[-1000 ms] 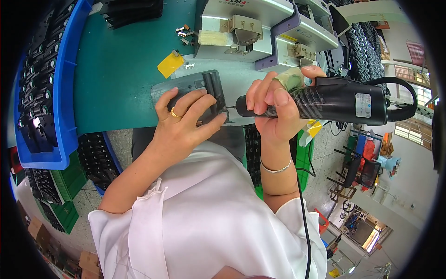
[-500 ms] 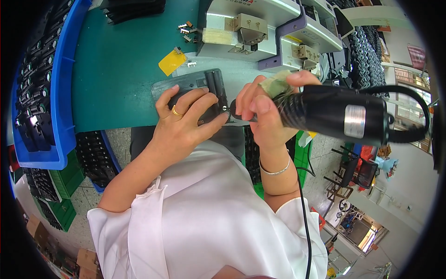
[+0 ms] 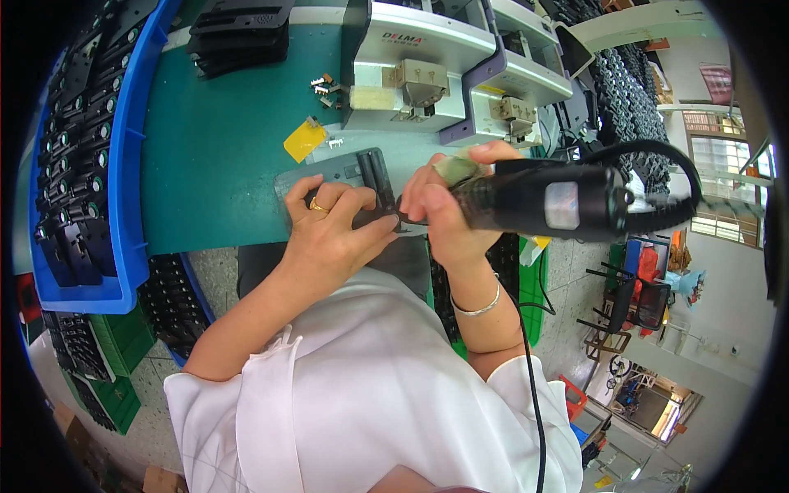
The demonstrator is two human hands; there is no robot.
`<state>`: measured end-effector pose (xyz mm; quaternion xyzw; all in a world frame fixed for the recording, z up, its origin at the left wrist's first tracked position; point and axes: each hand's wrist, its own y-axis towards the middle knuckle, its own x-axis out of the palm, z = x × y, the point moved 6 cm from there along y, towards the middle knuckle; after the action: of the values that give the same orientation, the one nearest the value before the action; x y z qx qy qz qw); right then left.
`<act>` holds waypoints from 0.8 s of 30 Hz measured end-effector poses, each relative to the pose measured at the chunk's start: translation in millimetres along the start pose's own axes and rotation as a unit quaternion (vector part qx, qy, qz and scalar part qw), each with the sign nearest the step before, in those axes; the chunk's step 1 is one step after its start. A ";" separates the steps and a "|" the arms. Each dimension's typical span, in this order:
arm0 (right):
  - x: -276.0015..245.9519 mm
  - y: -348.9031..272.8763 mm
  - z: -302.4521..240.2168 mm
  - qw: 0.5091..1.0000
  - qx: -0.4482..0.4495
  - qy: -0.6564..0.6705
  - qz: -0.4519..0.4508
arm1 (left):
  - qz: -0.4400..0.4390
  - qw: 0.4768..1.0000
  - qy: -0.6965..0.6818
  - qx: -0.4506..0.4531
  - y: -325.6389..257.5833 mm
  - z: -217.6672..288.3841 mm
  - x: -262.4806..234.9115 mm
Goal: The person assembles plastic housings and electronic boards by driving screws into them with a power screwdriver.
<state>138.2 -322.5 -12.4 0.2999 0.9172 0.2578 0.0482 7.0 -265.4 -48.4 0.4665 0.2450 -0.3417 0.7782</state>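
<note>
A black plastic panel [image 3: 347,169] with a raised, ribbed strip lies at the table's near edge. My left hand [image 3: 333,226] holds it down, fingers bent over its surface, thumb and index finger close to the strip's near end. My right hand [image 3: 452,205] is wrapped round a black electric screwdriver [image 3: 534,200], which lies nearly level with its cable end to the right. A strip of pale green wrapping [image 3: 457,170] sits by the fingers. The driver's tip meets the panel beside my left thumb; the exact contact spot is hidden.
Small switch-like parts [image 3: 325,89] and a yellow tag [image 3: 304,141] lie beyond the panel. Grey metal machines [image 3: 427,62] stand behind. A blue bin [image 3: 123,205] of black parts is at the left, stacked black panels [image 3: 238,37] at the back.
The whole view has shifted. The screwdriver's tip has come closer to my left thumb, and the shiny screw seen there before is now hidden. Both hands keep their holds.
</note>
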 end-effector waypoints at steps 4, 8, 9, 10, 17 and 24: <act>-20.3 24.9 -19.2 0.987 -0.029 0.136 0.079 | -0.030 0.998 -0.033 -0.039 8.9 -3.5 6.3; -33.7 55.9 -26.3 0.981 -0.104 0.127 0.105 | -0.075 0.995 -0.053 -0.043 12.9 -5.6 9.4; -35.5 62.5 -27.3 0.980 -0.120 0.118 0.105 | -0.076 0.995 -0.054 -0.039 14.9 -5.3 9.1; -32.9 69.8 -30.4 0.979 -0.134 0.109 0.104 | -0.082 0.993 -0.066 -0.049 15.2 -6.7 9.7; -23.4 90.1 -22.1 0.974 -0.158 0.077 0.142 | -0.110 0.988 -0.100 -0.051 24.2 -7.3 10.7; -18.1 90.1 -10.4 0.981 -0.147 0.077 0.104 | -0.138 0.982 -0.123 -0.037 31.1 -8.5 9.5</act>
<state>197.8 -275.6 40.6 0.3623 0.8341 0.4160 -0.0056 36.2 -250.4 -41.5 0.3532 0.2222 -0.4912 0.7646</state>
